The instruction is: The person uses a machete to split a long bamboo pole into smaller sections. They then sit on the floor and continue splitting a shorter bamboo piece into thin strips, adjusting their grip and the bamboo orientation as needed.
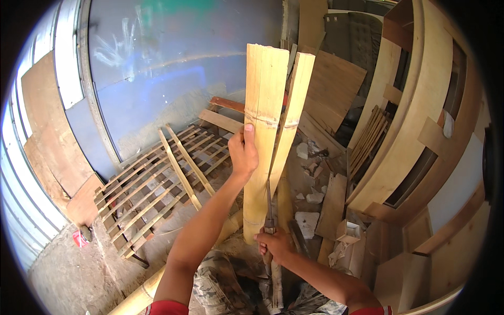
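A split length of yellow bamboo (261,86) stands upright before me, its top tilting slightly away. Along its right side, a narrower strip (298,86) is parted from the wider piece by a crack that opens toward the top. My left hand (244,153) is closed on the wider piece's left edge, thumb on its face just below the node. Lower down, my right hand (275,245) is wrapped round the handle of a knife. The dark knife blade (269,203), seen nearly edge-on, sits at the lower end of the crack.
To the left lies a slatted bamboo rack (149,185) with two loose strips across it. A bamboo pole (137,295) crosses the lower left floor. Rubble (315,197) and boards lie right of the bamboo, beside a large wooden frame (391,181). A blue-grey wall (157,58) stands behind.
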`<state>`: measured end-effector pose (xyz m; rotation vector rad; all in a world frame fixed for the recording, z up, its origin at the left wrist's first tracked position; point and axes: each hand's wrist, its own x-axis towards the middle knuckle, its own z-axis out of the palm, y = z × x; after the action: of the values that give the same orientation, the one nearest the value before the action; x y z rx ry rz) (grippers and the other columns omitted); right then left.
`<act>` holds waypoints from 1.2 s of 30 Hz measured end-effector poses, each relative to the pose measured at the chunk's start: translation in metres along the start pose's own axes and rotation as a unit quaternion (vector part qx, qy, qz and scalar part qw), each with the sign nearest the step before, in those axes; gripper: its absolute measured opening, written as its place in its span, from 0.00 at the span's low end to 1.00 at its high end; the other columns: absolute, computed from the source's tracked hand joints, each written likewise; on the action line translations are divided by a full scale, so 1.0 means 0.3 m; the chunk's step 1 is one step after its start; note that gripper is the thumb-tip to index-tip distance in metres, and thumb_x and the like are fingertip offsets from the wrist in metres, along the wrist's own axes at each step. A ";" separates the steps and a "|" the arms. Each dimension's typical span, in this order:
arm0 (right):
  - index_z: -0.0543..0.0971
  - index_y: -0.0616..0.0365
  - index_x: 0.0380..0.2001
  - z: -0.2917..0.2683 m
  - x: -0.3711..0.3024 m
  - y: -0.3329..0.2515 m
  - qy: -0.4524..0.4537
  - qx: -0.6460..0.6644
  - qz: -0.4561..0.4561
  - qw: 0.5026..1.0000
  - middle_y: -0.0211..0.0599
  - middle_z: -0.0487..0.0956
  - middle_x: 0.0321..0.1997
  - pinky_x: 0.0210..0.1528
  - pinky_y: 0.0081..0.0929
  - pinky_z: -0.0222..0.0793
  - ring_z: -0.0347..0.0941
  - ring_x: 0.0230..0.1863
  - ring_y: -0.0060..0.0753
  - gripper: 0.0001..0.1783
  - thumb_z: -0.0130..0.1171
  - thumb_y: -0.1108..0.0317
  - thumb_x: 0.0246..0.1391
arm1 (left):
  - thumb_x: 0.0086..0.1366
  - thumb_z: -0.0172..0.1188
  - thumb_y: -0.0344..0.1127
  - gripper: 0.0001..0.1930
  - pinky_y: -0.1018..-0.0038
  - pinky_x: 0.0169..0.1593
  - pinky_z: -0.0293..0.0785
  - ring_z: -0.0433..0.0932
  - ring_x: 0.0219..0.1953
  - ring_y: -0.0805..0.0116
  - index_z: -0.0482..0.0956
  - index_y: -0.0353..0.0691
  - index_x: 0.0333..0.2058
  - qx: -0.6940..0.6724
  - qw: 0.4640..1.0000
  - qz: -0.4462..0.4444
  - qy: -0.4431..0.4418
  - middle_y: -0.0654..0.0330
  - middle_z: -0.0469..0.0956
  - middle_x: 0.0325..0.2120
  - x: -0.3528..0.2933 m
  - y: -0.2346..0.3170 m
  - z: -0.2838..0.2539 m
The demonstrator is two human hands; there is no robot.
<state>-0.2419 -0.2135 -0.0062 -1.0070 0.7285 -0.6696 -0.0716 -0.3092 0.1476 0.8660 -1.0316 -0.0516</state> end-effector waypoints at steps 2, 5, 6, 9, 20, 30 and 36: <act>0.70 0.56 0.24 0.030 -0.003 0.014 -0.009 0.032 -0.013 0.999 0.29 0.68 0.17 0.18 0.27 0.61 0.66 0.15 0.23 0.10 0.62 0.75 0.54 | 0.76 0.45 0.51 0.30 0.67 0.29 0.60 0.62 0.25 0.74 0.70 0.27 0.24 -0.039 0.999 -0.015 -0.008 0.61 0.68 0.16 -0.005 0.010 -0.014; 0.70 0.56 0.27 0.053 0.000 0.018 -0.027 0.052 0.008 0.998 0.29 0.68 0.17 0.19 0.30 0.63 0.66 0.16 0.25 0.09 0.62 0.76 0.54 | 0.76 0.45 0.52 0.30 0.70 0.29 0.59 0.62 0.26 0.76 0.69 0.28 0.23 -0.032 0.998 -0.026 -0.039 0.64 0.68 0.18 0.006 -0.024 -0.054; 0.70 0.55 0.27 0.064 0.006 0.031 -0.048 0.079 0.019 0.996 0.29 0.67 0.17 0.20 0.32 0.63 0.66 0.17 0.26 0.09 0.62 0.76 0.54 | 0.76 0.46 0.52 0.29 0.70 0.29 0.59 0.62 0.26 0.77 0.69 0.29 0.23 -0.044 0.998 -0.028 -0.040 0.64 0.67 0.18 0.013 -0.046 -0.066; 0.70 0.55 0.28 0.084 0.026 0.066 -0.084 0.131 0.037 0.987 0.29 0.66 0.17 0.23 0.36 0.65 0.66 0.18 0.28 0.09 0.61 0.75 0.55 | 0.75 0.46 0.52 0.29 0.71 0.29 0.58 0.61 0.27 0.78 0.69 0.30 0.23 -0.064 0.997 -0.028 -0.035 0.65 0.67 0.19 0.026 -0.075 -0.082; 0.70 0.53 0.28 -0.011 0.057 0.037 -0.161 0.188 -0.001 0.969 0.26 0.65 0.18 0.22 0.29 0.63 0.63 0.17 0.24 0.07 0.58 0.75 0.55 | 0.75 0.45 0.54 0.31 0.67 0.29 0.61 0.63 0.25 0.73 0.71 0.28 0.24 -0.069 0.997 0.004 -0.035 0.61 0.69 0.17 0.042 -0.030 0.015; 0.73 0.55 0.27 -0.001 -0.058 -0.185 0.051 -0.107 0.019 0.993 0.26 0.67 0.17 0.18 0.29 0.63 0.66 0.15 0.24 0.12 0.63 0.65 0.60 | 0.70 0.56 0.54 0.30 0.70 0.28 0.63 0.64 0.23 0.75 0.74 0.29 0.23 -0.002 1.000 0.002 0.005 0.63 0.67 0.15 0.033 -0.016 0.040; 0.71 0.58 0.28 0.037 -0.102 -0.242 0.077 -0.130 0.023 0.988 0.26 0.68 0.17 0.17 0.28 0.61 0.64 0.14 0.23 0.11 0.61 0.67 0.59 | 0.70 0.56 0.55 0.30 0.71 0.29 0.65 0.67 0.23 0.75 0.76 0.28 0.25 0.002 0.999 0.003 0.035 0.62 0.70 0.15 0.024 -0.017 0.033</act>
<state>-0.2626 -0.2120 0.0705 -1.1817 0.9896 -0.6269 -0.0736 -0.3217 0.1516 0.8624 -0.9690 -0.0147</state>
